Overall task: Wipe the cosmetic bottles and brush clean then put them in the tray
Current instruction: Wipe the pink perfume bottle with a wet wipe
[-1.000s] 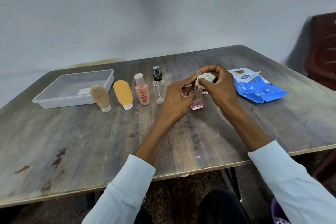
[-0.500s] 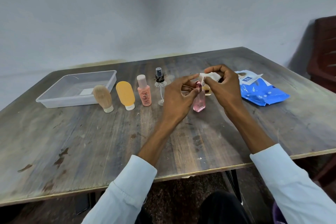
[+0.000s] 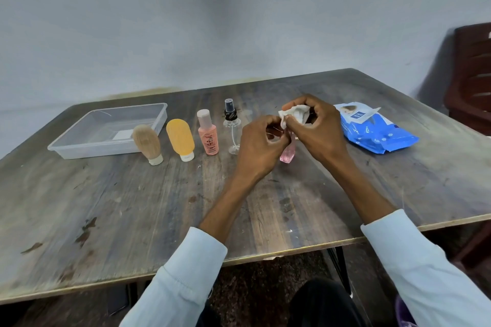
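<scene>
Mid-frame, the left hand (image 3: 261, 145) pinched the small pink glass bottle (image 3: 287, 153), mostly hidden; the right hand (image 3: 317, 129) clutched a crumpled white wipe (image 3: 293, 114). Writing on the blue wipes pack (image 3: 377, 131) was too blurry.

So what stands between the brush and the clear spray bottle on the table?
In the head view, two bottles stand between the brush and the spray bottle: an orange tube, then a pink bottle.

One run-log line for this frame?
left hand: holds pink bottle | right hand: wipes its top with wipe | tray: no bottles
</scene>
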